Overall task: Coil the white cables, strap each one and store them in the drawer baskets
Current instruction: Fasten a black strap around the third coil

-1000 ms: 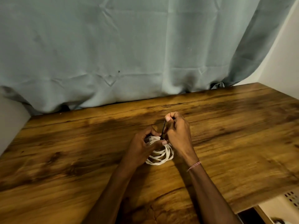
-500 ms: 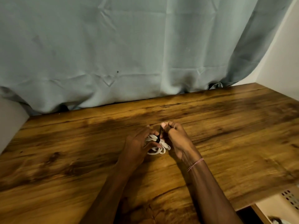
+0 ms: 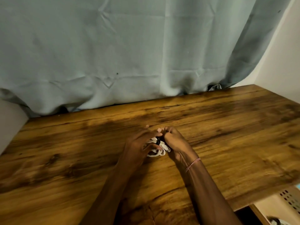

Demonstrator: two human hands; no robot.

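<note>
A grey-green curtain (image 3: 113, 54) hangs behind the wooden counter (image 3: 227, 127). The white cable coil (image 3: 159, 151) rests on it between my two hands. My left hand (image 3: 139, 145) grips the coil, fingers curled round its loops. My right hand (image 3: 175, 142) has its fingers bunched against the black strap (image 3: 157, 142), which crosses the coil's middle. Blur hides whether they pinch it. The drawer basket (image 3: 285, 202) sits low to my right, nearer the right hand, so I judge that hand should carry the coil.
</note>
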